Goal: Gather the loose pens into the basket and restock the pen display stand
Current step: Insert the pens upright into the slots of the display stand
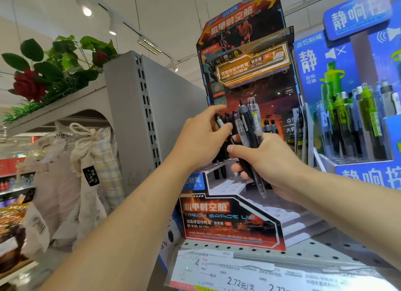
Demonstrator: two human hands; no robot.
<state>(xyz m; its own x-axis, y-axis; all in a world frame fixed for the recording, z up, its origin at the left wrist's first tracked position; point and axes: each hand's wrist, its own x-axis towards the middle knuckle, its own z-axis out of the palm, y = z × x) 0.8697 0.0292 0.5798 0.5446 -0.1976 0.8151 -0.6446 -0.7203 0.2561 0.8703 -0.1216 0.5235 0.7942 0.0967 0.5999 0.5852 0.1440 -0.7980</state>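
Several pens (249, 128) are being gripped as a supply by the right hand (267, 160), while the left hand (201, 139) is pinching one black pen (221, 128), likely for slotting into the display stand (234, 221).

Stepped tray (227, 185) holes free; standing pens (220, 160) crowd left.

Grey perforated metal shelf (293, 250), dotted with small round holes, running across the lower right. Along its front edge, a clear plastic price strip (260, 275) with white printed labels. Standing directly on the shelf, near its left end: tall red-and-black printed cardboard pen display stand (233, 221), stepped white tiers inside, a few black pens upright in the back tier. Just beside it to the right, also on the shelf: blue cardboard pen display stand (366, 173) filled with green and grey pens.
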